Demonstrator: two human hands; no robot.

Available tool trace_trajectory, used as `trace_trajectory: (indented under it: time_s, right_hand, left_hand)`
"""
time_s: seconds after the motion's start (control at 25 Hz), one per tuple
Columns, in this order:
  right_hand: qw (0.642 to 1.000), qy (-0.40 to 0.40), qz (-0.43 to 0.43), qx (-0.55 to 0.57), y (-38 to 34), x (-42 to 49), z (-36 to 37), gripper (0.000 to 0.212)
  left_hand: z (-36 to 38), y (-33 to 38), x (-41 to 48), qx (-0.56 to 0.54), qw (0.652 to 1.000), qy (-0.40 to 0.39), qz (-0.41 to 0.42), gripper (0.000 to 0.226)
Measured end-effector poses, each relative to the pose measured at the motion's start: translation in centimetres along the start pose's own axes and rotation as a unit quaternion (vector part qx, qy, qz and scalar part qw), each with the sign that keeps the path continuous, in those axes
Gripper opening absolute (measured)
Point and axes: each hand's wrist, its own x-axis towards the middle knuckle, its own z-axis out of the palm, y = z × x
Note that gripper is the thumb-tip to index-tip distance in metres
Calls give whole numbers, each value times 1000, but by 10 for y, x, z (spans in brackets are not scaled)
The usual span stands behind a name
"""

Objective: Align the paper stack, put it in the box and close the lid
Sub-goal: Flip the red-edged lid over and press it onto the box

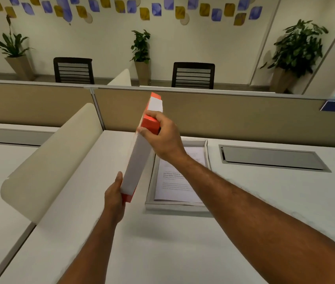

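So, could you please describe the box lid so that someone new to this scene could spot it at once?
Start at the white desk in front of the beige partition. Above its middle, both hands hold up the lid, tilted on edge: the left hand at its near corner, the right hand nearer its far end. It is the only red-and-white thing here; the open box beside it holds paper.

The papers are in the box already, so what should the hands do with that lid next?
Probably tip the lid flat and bring it over the box. The left hand and right hand hold it on edge, left of the open box, where the paper stack lies uncovered.
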Motion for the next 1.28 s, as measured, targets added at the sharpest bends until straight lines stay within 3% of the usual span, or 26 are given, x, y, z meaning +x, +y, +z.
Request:
trace_trajectory:
  time_s: [0.12,0.24,0.48,0.6,0.8,1.28]
  right_hand:
    - [993,30,70,-89,18,-3,-30,82]
    - [981,71,114,-139,44,-16,-56,85]
    - [980,78,176,-56,99,-54,-93,67]
    - [976,90,195,-42,123,-75,-101,68]
    - [967,115,221,-60,151,-98,-108,79]
    - [958,113,262,-28,181,-96,-111,67]
  left_hand:
    - [16,1,7,49,997,-11,51,29]
    - [28,-1,13,91,993,-27,74,32]
    - [40,-9,25,120,989,-17,84,41]
    - [47,-10,31,141,985,-31,92,35]
    - [62,-10,42,191,977,-58,74,45]
    - [80,-12,67,242,966,-78,43,50]
